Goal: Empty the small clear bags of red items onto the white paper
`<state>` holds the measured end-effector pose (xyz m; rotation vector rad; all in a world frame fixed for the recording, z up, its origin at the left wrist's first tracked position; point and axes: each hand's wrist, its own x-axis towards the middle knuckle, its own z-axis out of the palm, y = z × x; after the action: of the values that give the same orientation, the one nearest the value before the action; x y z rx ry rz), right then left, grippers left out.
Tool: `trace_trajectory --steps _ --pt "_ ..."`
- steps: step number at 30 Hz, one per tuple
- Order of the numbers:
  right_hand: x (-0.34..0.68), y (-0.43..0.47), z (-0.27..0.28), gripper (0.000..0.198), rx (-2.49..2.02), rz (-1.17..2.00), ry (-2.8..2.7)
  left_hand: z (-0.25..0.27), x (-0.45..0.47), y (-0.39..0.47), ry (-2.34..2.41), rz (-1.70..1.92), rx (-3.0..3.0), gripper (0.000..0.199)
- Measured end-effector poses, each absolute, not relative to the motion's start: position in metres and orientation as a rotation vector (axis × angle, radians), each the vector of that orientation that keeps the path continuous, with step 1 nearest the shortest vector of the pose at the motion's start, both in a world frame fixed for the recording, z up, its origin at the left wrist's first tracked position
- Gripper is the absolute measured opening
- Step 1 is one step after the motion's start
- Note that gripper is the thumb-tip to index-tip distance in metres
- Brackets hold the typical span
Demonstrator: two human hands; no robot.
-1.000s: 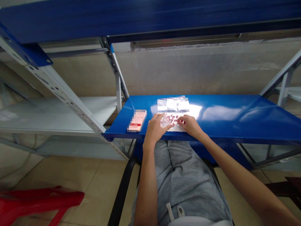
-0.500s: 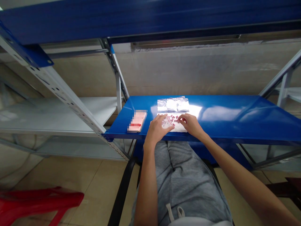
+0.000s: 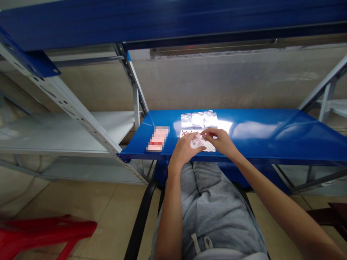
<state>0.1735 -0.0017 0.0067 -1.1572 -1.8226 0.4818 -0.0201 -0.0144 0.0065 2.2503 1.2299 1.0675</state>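
Observation:
A small clear zip bag with a red line along its mouth lies between the thumb and fingers of my left hand. My right hand is at the bag's mouth, thumb and index finger pinched together. Whatever is between those fingertips is too small to make out. Beneath both hands lies a white sheet, where several small red pieces show at its upper left. The bag and my hands cover most of the others. Just behind the sheet are several clear plastic bags, lying flat and overlapping.
The blue shelf serves as the work surface, its front edge close to my lap. A blurred-out phone-like object lies to the left. A blue beam crosses overhead, and a metal upright stands at left. A red stool is on the floor.
My right hand has moved slightly left, from the red pieces to the bag's mouth. My left hand and the bag have shifted right, uncovering red pieces at the sheet's upper left.

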Motion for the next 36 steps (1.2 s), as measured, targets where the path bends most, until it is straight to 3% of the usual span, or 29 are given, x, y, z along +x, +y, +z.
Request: trace_trajectory --steps 12,36 --pt "0.176 0.014 -0.032 0.013 -1.346 0.251 -2.047 0.008 -0.043 -0.013 1.390 1.093 2.223 0.055" --pt "0.175 0.016 -0.043 0.015 -1.296 0.294 -2.134 0.002 -0.050 -0.010 1.408 1.082 2.217 0.055"
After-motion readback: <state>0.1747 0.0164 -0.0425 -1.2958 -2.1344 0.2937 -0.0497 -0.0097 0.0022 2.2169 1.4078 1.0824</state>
